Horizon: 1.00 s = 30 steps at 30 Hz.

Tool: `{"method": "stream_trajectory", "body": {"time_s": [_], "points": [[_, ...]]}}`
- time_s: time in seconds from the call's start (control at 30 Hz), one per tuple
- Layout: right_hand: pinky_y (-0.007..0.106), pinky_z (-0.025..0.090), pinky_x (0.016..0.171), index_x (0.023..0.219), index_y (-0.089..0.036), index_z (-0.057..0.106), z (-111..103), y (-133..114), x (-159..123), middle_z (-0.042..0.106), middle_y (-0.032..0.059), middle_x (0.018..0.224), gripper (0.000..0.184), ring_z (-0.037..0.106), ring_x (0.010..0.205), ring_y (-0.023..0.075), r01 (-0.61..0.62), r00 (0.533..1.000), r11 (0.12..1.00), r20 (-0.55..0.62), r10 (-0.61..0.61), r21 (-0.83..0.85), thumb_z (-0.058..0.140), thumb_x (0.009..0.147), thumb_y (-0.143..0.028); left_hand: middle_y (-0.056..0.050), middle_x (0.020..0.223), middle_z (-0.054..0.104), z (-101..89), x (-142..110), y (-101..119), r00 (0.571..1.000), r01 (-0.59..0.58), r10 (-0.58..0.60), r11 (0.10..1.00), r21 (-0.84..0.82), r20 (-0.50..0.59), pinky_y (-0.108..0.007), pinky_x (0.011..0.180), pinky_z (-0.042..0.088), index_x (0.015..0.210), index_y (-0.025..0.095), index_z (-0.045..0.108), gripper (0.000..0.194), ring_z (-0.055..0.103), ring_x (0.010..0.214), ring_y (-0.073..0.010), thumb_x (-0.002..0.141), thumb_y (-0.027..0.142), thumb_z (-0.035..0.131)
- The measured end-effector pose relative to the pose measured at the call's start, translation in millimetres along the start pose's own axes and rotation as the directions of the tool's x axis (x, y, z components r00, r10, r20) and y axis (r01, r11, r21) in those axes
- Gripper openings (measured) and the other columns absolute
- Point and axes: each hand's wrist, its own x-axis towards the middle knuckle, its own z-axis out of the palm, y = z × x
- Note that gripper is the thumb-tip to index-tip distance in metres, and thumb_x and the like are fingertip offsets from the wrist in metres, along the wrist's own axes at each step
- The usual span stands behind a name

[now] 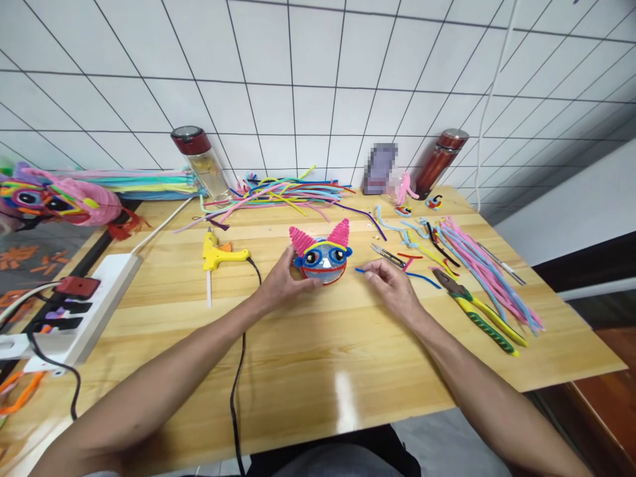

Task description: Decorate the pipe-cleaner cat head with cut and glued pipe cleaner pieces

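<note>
My left hand (293,279) is closed around the left side of a small clear craft head (324,262) with pink pipe-cleaner ears, blue-ringed eyes and a red line along its lower edge. It sits upright on the wooden table. To its right, my right hand (390,286) pinches a short blue pipe cleaner (360,270) between thumb and fingers. Just beyond that hand lie small thread snips (387,254), short red and pink pieces, and another blue pipe cleaner (426,281). Green-and-yellow pliers (474,311) lie farther right.
A yellow glue gun (221,255) lies left, its black cord (239,371) running toward me. A power strip (94,311) is at the left edge. Loose pipe cleaners (293,192), a glass bottle (203,162), a phone (380,169) and a red flask (440,162) are along the back.
</note>
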Motion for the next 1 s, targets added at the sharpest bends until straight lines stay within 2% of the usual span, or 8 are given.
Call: {"method": "stream_trajectory", "body": {"time_s": [0.13, 0.3, 0.5, 0.63, 0.73, 0.8, 0.9, 1.0], "points": [[0.035, 0.05, 0.075, 0.096, -0.023, 0.072, 2, 1, -1, 0.074, 0.0034, 0.091, 0.02, 0.066, 0.081, 0.0205, -0.017, 1.0, 1.0, 0.018, 0.017, 0.023, 0.064, 0.092, -0.041, -0.013, 0.134, 0.068, 1.0, 2, 4, 0.999, -0.033, 0.034, 0.999, -0.025, 0.032, -0.05, 0.111, 0.052, 0.127, 0.021, 0.055, 0.08, 0.064, 0.127, -0.0356, 0.067, 0.061, 0.09], [0.033, 0.047, 0.073, 0.092, -0.023, 0.072, 2, 3, 0, 0.07, 0.002, 0.087, 0.018, 0.062, 0.077, 0.019, 0.019, 0.999, 1.0, -0.05, -0.02, -0.02, 0.064, 0.092, -0.039, -0.011, 0.124, 0.07, 1.9, -1, 4, 0.999, -0.038, 0.036, 0.998, 0.041, 0.038, -0.049, 0.107, 0.055, 0.117, 0.021, 0.056, 0.067, 0.067, 0.118, -0.0334, 0.069, 0.054, 0.09], [0.032, 0.049, 0.074, 0.092, -0.022, 0.071, 4, 6, 2, 0.071, 0.0026, 0.089, 0.016, 0.063, 0.079, 0.0185, 0.023, 0.999, 0.999, -0.037, -0.025, -0.04, 0.062, 0.093, -0.035, -0.012, 0.129, 0.069, 1.8, -4, 6, 0.996, -0.08, 0.079, 0.996, 0.024, 0.045, -0.049, 0.109, 0.055, 0.125, 0.021, 0.054, 0.066, 0.067, 0.122, -0.0325, 0.075, 0.047, 0.087], [0.034, 0.052, 0.081, 0.092, -0.022, 0.072, 4, 4, 1, 0.072, 0.0043, 0.09, 0.013, 0.066, 0.085, 0.0198, 0.124, 0.992, 0.98, 0.027, -0.121, -0.154, 0.059, 0.096, -0.025, -0.013, 0.132, 0.068, 1.0, -6, 5, 0.994, -0.101, 0.099, 0.993, 0.058, 0.042, -0.05, 0.109, 0.054, 0.133, 0.02, 0.051, 0.068, 0.066, 0.123, -0.032, 0.078, 0.045, 0.084], [0.035, 0.054, 0.087, 0.1, -0.022, 0.074, 4, 3, -2, 0.073, 0.0064, 0.095, 0.016, 0.068, 0.091, 0.0203, 0.206, 0.979, 0.949, 0.057, -0.198, -0.24, 0.058, 0.098, -0.021, -0.013, 0.129, 0.069, 0.1, -7, 5, 0.995, -0.093, 0.09, 0.992, 0.082, 0.038, -0.049, 0.106, 0.055, 0.131, 0.02, 0.053, 0.065, 0.067, 0.119, -0.0314, 0.08, 0.047, 0.082], [0.036, 0.055, 0.088, 0.112, -0.022, 0.074, 6, 3, -3, 0.073, 0.0076, 0.102, 0.018, 0.068, 0.091, 0.0201, 0.228, 0.974, 0.94, 0.054, -0.222, -0.255, 0.061, 0.099, -0.024, -0.014, 0.132, 0.068, -0.5, -8, 4, 0.995, -0.091, 0.088, 0.993, 0.078, 0.048, -0.048, 0.107, 0.055, 0.133, 0.021, 0.052, 0.066, 0.067, 0.122, -0.0317, 0.08, 0.048, 0.082], [0.037, 0.057, 0.092, 0.129, -0.022, 0.069, 11, 3, -5, 0.073, 0.0099, 0.115, 0.031, 0.069, 0.097, 0.0209, 0.268, 0.963, 0.941, 0.076, -0.258, -0.205, 0.065, 0.1, -0.032, -0.015, 0.14, 0.066, -0.3, -8, 0, 0.995, -0.085, 0.082, 0.994, 0.066, 0.049, -0.05, 0.113, 0.051, 0.138, 0.022, 0.05, 0.074, 0.064, 0.13, -0.0336, 0.078, 0.05, 0.084], [0.04, 0.057, 0.098, 0.137, -0.021, 0.065, 16, 3, -5, 0.073, 0.0124, 0.124, 0.038, 0.07, 0.107, 0.0228, 0.31, 0.947, 0.94, 0.139, -0.291, -0.141, 0.065, 0.101, -0.036, -0.016, 0.143, 0.064, 1.5, -8, -7, 0.997, -0.071, 0.068, 0.996, 0.061, 0.047, -0.052, 0.116, 0.049, 0.14, 0.022, 0.049, 0.086, 0.062, 0.134, -0.0356, 0.071, 0.054, 0.089]]}}
